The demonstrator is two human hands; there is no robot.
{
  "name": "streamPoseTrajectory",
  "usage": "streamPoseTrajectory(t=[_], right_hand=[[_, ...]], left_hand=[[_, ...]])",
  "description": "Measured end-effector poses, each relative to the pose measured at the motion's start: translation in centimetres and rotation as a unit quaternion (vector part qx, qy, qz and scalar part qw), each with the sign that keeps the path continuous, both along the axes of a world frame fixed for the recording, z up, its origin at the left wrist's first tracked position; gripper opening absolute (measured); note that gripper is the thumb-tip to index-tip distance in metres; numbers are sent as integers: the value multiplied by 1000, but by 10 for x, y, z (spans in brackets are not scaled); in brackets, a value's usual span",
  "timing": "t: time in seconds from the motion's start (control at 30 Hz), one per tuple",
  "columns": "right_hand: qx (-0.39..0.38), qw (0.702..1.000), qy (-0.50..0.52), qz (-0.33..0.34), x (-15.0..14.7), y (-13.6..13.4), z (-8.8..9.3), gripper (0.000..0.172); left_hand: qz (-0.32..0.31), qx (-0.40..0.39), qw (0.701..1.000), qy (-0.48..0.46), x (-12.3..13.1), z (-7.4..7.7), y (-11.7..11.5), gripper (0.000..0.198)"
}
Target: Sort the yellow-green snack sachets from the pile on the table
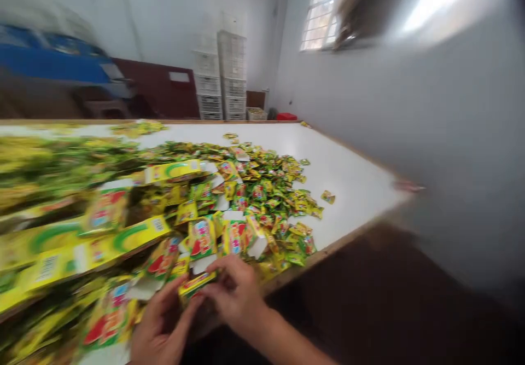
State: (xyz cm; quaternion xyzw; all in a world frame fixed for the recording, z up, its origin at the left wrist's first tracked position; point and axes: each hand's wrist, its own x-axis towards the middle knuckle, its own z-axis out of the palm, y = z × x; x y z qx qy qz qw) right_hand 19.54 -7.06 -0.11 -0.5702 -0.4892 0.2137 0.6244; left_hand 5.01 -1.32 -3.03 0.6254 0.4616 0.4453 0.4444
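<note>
I see left hand (161, 326) and right hand (238, 299) both closed on one small carton (196, 284), fingertips pinching its ends; carton at near bench (348, 173) edge, probably half folded, blur heavy; sachet pile (270, 190) just behind; long yellow boxes (123, 239) to left

the left hand (162, 326) is cut off at the wrist by the bottom edge, and the packet (196, 284) pinched between it and the right hand (235, 299) is half covered by fingers, its print too smeared to read. the yellow boxes (53, 244) at the left blur into streaks (labels unreadable), and the blue thing (53, 61) and white crates (221, 80) by the far wall are too soft to make out.
</note>
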Motion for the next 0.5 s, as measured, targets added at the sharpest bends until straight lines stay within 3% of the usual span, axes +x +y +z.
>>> streamPoseTrajectory(t=[0.13,0.2,0.33,0.5], right_hand=[[13,999,-15,31,10,-5,12,5],[5,998,-55,43,15,-3,16,4],[0,989,-129,75,22,1,19,10],[-16,985,-158,63,26,3,22,11]], left_hand=[[-32,-24,999,-17,2,14,-10,51],[-52,-44,997,-38,1,18,-12,49],[-65,-50,995,-55,-2,16,-13,48],[-86,-50,994,-40,-4,8,-11,48]])
